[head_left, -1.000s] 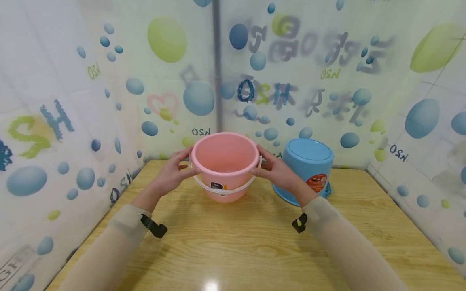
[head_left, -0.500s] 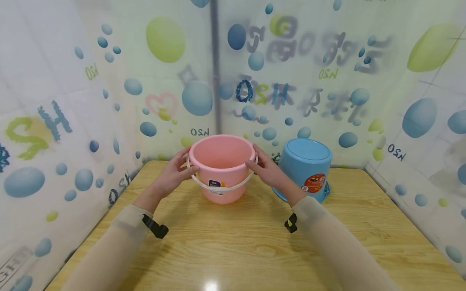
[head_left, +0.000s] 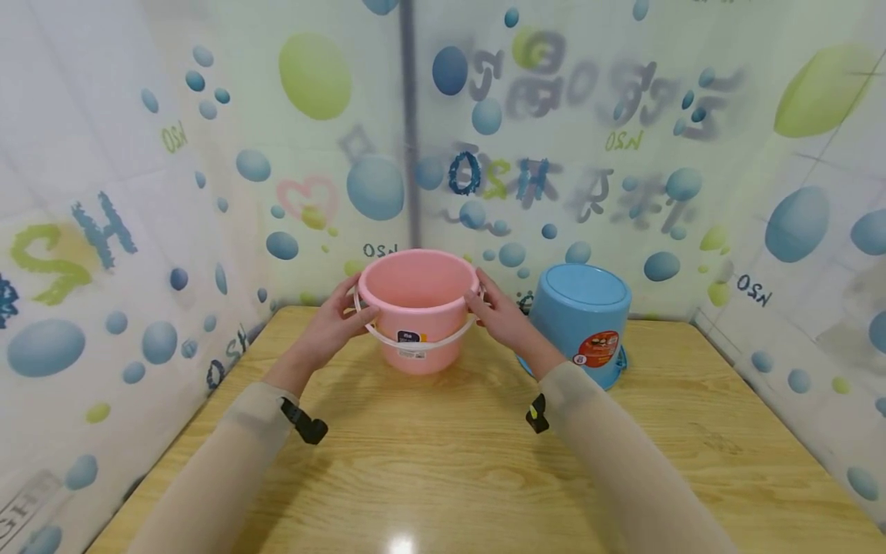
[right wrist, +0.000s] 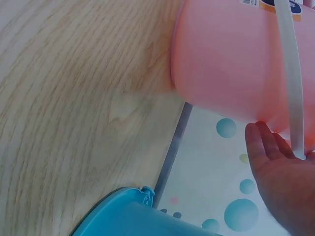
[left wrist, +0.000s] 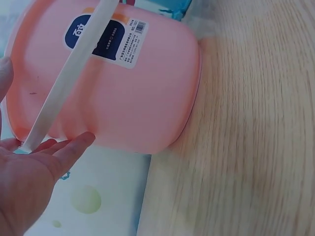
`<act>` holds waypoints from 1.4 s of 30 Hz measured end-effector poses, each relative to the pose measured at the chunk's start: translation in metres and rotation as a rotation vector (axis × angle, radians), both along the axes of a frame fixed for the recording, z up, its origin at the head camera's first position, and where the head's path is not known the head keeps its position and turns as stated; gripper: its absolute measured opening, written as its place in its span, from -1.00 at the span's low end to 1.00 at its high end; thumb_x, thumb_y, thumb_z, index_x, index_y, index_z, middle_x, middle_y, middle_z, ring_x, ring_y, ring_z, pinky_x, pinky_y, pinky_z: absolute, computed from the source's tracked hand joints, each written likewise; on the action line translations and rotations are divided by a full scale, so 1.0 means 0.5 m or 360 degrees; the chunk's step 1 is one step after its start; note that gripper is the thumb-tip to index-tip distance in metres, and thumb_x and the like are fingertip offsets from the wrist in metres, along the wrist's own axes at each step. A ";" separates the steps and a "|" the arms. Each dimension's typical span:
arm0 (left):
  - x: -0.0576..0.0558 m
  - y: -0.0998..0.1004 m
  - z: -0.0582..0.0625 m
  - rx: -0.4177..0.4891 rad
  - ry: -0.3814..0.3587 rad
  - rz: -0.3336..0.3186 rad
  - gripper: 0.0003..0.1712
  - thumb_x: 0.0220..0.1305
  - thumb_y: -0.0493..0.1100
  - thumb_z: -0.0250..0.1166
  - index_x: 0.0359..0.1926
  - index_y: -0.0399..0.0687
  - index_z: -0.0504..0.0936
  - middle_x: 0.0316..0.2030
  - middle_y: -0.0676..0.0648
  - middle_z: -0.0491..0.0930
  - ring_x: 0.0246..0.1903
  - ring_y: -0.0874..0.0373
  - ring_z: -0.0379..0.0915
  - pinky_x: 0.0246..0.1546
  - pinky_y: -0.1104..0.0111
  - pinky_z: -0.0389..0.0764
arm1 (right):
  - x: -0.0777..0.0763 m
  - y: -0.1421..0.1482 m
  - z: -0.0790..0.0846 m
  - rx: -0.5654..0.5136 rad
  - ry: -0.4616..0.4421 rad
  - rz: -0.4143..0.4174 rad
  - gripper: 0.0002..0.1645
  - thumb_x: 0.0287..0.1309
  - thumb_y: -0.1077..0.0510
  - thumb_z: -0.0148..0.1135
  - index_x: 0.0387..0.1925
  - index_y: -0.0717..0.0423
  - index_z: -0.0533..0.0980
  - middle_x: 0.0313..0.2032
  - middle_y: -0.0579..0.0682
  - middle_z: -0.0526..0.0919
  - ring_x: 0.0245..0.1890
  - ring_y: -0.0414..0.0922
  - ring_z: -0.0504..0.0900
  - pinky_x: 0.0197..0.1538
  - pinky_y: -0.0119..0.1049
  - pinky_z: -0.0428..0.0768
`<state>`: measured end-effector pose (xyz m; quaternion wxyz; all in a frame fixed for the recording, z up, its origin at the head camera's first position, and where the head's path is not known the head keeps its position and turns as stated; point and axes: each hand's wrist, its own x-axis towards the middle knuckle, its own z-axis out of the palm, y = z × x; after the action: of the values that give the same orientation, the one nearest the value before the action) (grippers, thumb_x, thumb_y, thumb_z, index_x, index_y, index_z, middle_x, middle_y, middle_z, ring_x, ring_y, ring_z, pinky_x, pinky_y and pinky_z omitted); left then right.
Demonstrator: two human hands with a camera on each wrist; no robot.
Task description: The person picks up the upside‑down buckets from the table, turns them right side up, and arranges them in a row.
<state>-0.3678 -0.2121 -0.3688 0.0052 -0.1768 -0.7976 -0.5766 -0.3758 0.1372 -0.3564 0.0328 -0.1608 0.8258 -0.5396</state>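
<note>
A pink bucket [head_left: 422, 331] with a white handle [head_left: 424, 345] stands upright, mouth up, at the middle back of the wooden table. The handle hangs down across its front, over a dark label [left wrist: 106, 37]. My left hand [head_left: 332, 323] grips the bucket's left side just under the rim, thumb in front and fingers on the outer wall. On the opposite side my right hand [head_left: 505, 315] holds it the same way, its thumb near the rim. Both wrist views show fingers [left wrist: 74, 150] against the pink wall beside the handle's ends.
To the right of my right hand, a blue bucket [head_left: 584, 308] stands upside down with a red label. Patterned curtains [head_left: 311, 154] enclose the back and both sides of the wooden table [head_left: 415, 462].
Both hands have shifted the pink bucket slightly left, and it now appears a little higher in the head view. The right forearm has moved left with it. The blue bucket stays put.
</note>
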 end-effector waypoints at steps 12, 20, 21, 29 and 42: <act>-0.012 0.010 -0.001 0.0038 -0.0060 0.0064 0.11 0.56 0.22 0.37 0.82 0.36 -0.16 0.67 -0.26 0.21 0.57 -0.32 0.34 0.46 -0.20 0.55 | -0.010 -0.016 0.001 0.0020 0.0054 -0.0090 -0.13 0.74 -0.31 -0.09 0.82 -0.36 -0.17 0.36 0.23 0.54 0.36 0.16 0.55 0.44 0.21 0.60; -0.015 0.014 0.002 0.0049 -0.0072 0.0078 0.14 0.56 0.23 0.36 0.82 0.36 -0.21 0.72 -0.25 0.12 0.65 -0.34 0.20 0.48 -0.23 0.51 | -0.016 -0.022 -0.001 0.0061 0.0074 -0.0133 -0.14 0.74 -0.33 -0.14 0.82 -0.35 -0.16 0.55 0.23 0.40 0.49 0.22 0.49 0.44 0.24 0.60; -0.016 0.015 0.002 0.0052 -0.0078 0.0084 0.15 0.55 0.23 0.37 0.82 0.37 -0.22 0.72 -0.25 0.11 0.66 -0.34 0.18 0.48 -0.23 0.50 | -0.015 -0.022 -0.001 0.0066 0.0085 -0.0138 -0.15 0.75 -0.33 -0.15 0.82 -0.35 -0.16 0.59 0.23 0.36 0.54 0.24 0.44 0.48 0.27 0.56; 0.000 0.004 0.001 0.0057 0.0039 0.0227 0.17 0.56 0.20 0.37 0.83 0.26 -0.23 0.77 -0.22 -0.07 0.71 -0.28 0.05 0.59 -0.28 0.33 | 0.005 -0.022 -0.003 0.0052 0.0190 -0.0198 -0.01 0.69 -0.36 -0.02 0.83 -0.19 -0.19 0.75 0.22 0.07 0.65 0.30 0.31 0.61 0.29 0.40; 0.073 0.009 0.021 0.0196 0.0462 0.0315 -0.29 0.60 -0.16 0.34 0.64 -0.10 0.35 0.49 -0.26 0.47 0.31 -0.01 0.55 0.06 0.62 0.66 | 0.125 0.038 -0.002 0.0096 0.0358 -0.0010 -0.05 0.70 -0.17 0.10 0.81 -0.01 -0.09 0.69 0.24 0.19 0.63 0.30 0.33 0.60 0.31 0.39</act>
<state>-0.3315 -0.2076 -0.3584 0.1877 -0.1783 -0.7653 -0.5894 -0.3132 0.1563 -0.3573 -0.0570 -0.2166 0.8406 -0.4932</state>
